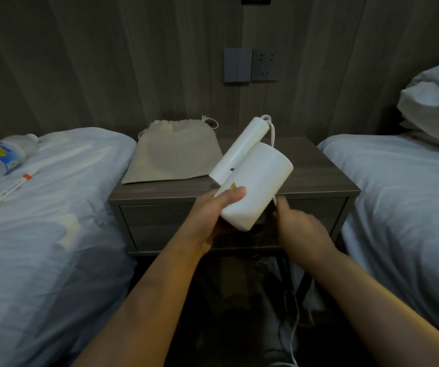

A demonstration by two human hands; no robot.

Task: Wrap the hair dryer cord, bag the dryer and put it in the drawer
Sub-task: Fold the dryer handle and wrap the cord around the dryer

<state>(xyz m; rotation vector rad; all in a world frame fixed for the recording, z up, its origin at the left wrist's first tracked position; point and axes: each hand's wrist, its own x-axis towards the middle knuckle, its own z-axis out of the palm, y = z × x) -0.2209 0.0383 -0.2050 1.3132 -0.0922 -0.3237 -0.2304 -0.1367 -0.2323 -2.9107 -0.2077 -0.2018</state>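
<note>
Nightstand [319,176] bears bag [173,154]; left grip [213,215] clamps dryer [255,186], right grip [300,226] at cord [273,135], hold unclear

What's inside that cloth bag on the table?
Only pale lining shows at the bag's gathered mouth. The bag lies on the nightstand, and its cloth covers the rest, so I cannot tell whether anything is in it.
</note>
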